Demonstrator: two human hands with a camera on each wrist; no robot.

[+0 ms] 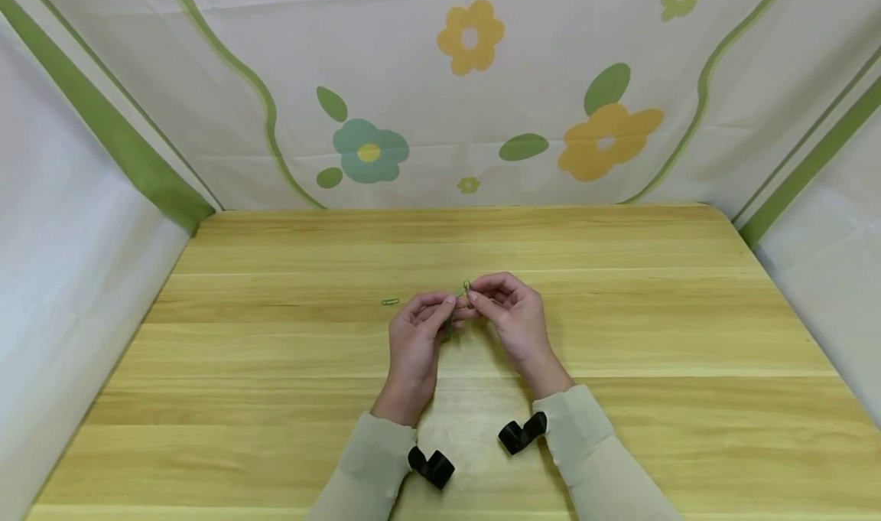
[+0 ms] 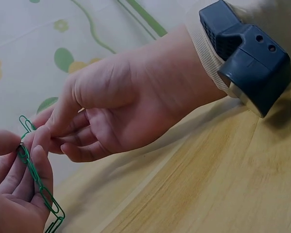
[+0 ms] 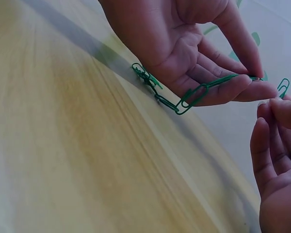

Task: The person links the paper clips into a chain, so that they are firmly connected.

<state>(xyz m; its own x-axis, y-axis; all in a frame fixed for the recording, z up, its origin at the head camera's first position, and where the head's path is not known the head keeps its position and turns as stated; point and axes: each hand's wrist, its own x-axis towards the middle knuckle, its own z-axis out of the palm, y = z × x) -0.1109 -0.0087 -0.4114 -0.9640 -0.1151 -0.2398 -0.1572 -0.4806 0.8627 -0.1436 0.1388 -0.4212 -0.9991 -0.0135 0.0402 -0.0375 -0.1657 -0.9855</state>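
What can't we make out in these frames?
- Head: part of the green paperclip chain, behind the left hand.
- Head: the loose paperclip, too small to trace its inner loop.
- Left wrist: the chain's lower end, cut off by the bottom edge.
- Right wrist: the lower part of the pinched paperclip, covered by the right hand.

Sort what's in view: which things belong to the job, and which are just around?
Part of the job:
chain, in the left hand
clip, in the right hand
loose clip, probably

Just around:
table
cloth
wrist cameras
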